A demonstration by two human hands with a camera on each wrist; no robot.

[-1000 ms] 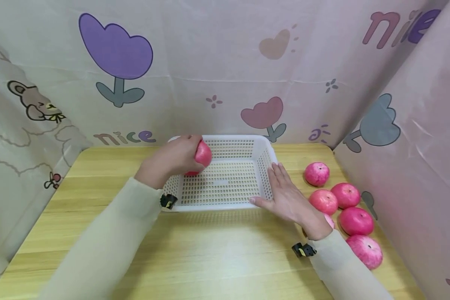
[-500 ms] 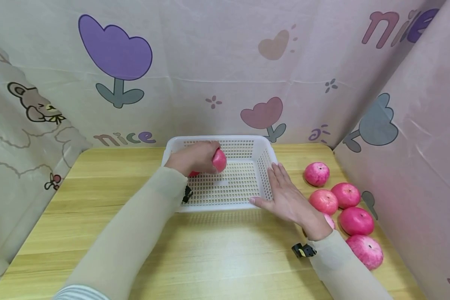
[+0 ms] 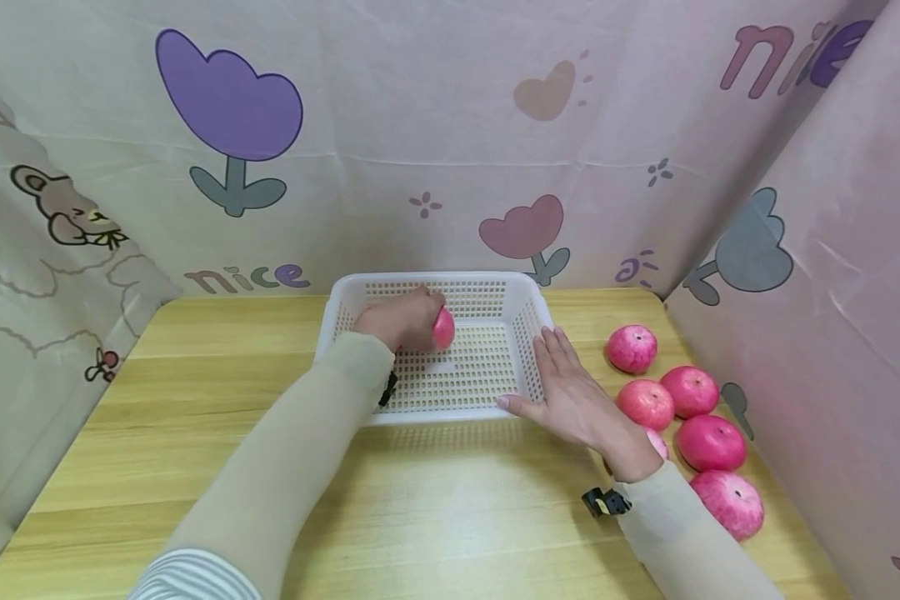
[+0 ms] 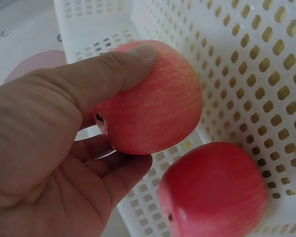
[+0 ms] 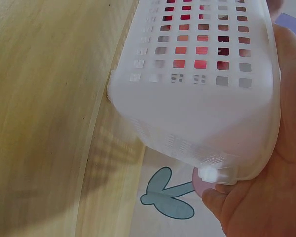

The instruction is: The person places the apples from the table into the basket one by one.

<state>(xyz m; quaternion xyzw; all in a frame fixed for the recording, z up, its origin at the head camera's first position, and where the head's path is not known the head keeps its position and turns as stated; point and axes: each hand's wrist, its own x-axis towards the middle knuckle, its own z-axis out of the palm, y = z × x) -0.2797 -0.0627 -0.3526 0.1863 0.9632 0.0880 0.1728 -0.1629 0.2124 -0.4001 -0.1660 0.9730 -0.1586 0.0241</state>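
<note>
My left hand (image 3: 405, 321) is inside the white perforated plastic basket (image 3: 480, 379), gripping a pink-red apple (image 4: 160, 103) with the thumb on top and fingers beneath. In the left wrist view a second, deeper red apple (image 4: 214, 192) lies in the basket beside it. From the head view that second apple is mostly hidden behind the left hand. My right hand (image 3: 570, 387) rests along the basket's right end, its fingers straight against the rim and the thumb at the front corner. Through the holes of the end wall (image 5: 207, 94), red shows in the right wrist view.
Several pink-red apples (image 3: 690, 392) lie loosely grouped on the wooden table (image 3: 450, 508), right of the basket and partly behind the right forearm. A patterned curtain (image 3: 390, 125) hangs close behind the table and along both sides.
My left hand has moved right and slightly lower inside the basket with the apple in its grip. The right hand and the apples on the table have stayed in place.
</note>
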